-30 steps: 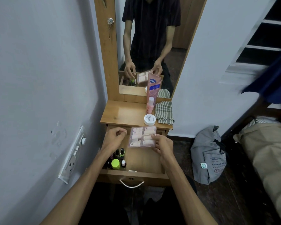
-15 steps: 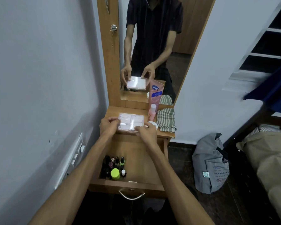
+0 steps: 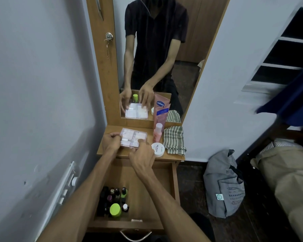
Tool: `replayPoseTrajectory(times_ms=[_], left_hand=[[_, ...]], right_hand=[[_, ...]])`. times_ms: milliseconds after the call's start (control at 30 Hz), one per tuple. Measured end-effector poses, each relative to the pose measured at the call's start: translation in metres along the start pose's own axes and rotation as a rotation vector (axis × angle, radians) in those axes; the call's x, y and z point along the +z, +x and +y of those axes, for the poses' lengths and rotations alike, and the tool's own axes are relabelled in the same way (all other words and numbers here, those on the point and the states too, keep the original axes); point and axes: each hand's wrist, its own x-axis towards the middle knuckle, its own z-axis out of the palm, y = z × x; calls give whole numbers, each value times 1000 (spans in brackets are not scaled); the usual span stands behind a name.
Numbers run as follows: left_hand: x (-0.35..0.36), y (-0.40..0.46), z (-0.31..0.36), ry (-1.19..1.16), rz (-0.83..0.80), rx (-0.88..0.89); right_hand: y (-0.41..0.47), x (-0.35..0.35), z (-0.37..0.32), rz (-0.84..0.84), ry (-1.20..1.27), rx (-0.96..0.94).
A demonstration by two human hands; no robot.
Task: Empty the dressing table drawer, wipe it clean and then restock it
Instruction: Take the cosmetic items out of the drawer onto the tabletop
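Surroundings: a gray bag (image 3: 223,186) sits on the dark floor at lower right of the frame; a white switch panel (image 3: 64,187) is on the wall at lower left; a mirror (image 3: 157,58) fills the upper middle and repeats the hands and the things on the tabletop.
Tabletop (image 3: 112,130): in the centre of the frame, a striped cloth (image 3: 173,141) lies folded at its right end; a pink tube (image 3: 162,113) leans against the mirror, a small pink bottle (image 3: 157,132) stands just in front of it, and a round white jar (image 3: 158,149) sits near the front edge, just beside the right hand.
In the way: both forearms cross above the open drawer and hide part of its floor.
Clear box (image 3: 133,137): flat, see-through, with pale pink pieces in compartments; it lies on the tabletop, left of the bottle.
Left hand (image 3: 110,142): fingers curled, gripping the box's left edge.
Right hand (image 3: 142,158): fingers bent, fingertips touching the box's front right corner; whether they pinch it I cannot tell.
Drawer (image 3: 164,186): pulled out in the lower middle, wooden, with a metal handle (image 3: 135,236) at the bottom edge.
Small bottles (image 3: 115,198): clustered in the drawer's front left corner, dark with coloured caps, beside a lime-green lid (image 3: 115,209).
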Motion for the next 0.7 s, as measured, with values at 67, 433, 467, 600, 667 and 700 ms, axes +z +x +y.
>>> replayPoseTrajectory(times_ms=[67,433,467,600,667,700], left_hand=[[5,3,0,-4,-2,7],[31,0,5,137,-35,84],[32,1,6,166,-43,95],[33,5,10,193,-71,114],[34,4,12,179,-67,116],[34,4,12,180,-62,117]], right_hand=[[2,3,2,-1,-5,6],[11,14,4,-57,0,-75],[12,13,4,-58,1,-87],[19,12,8,-74,42,-135],[24,13,12,-75,61,-153],[27,14,15,-79,64,-157]])
